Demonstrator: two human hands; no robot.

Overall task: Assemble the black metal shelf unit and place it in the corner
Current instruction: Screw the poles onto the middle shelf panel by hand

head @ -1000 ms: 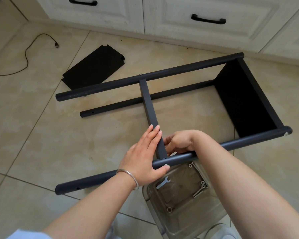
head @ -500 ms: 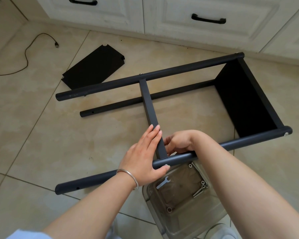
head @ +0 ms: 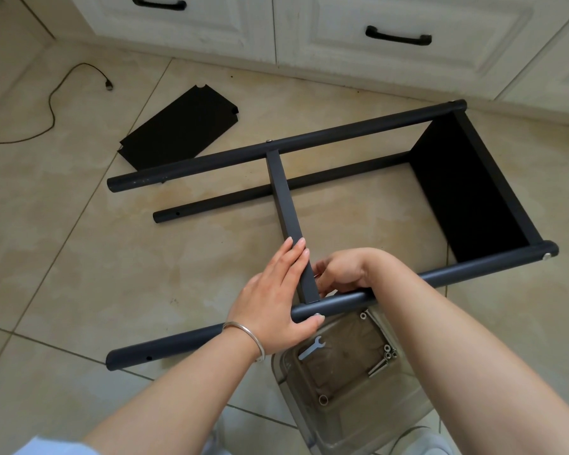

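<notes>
Left hand [head: 273, 307] lies flat on the crossbar [head: 284, 205], thumb under the near post [head: 342, 302], steadying their joint, while right hand [head: 340, 272] pinches a fastener just beside it.

Matt black metal shelf frame [head: 358, 133]; glossy beige tiled floor [head: 79, 257]; clear smooth plastic box [head: 342, 389] holding a shiny metal spanner [head: 310, 349]; polished metal bangle [head: 247, 334].
</notes>
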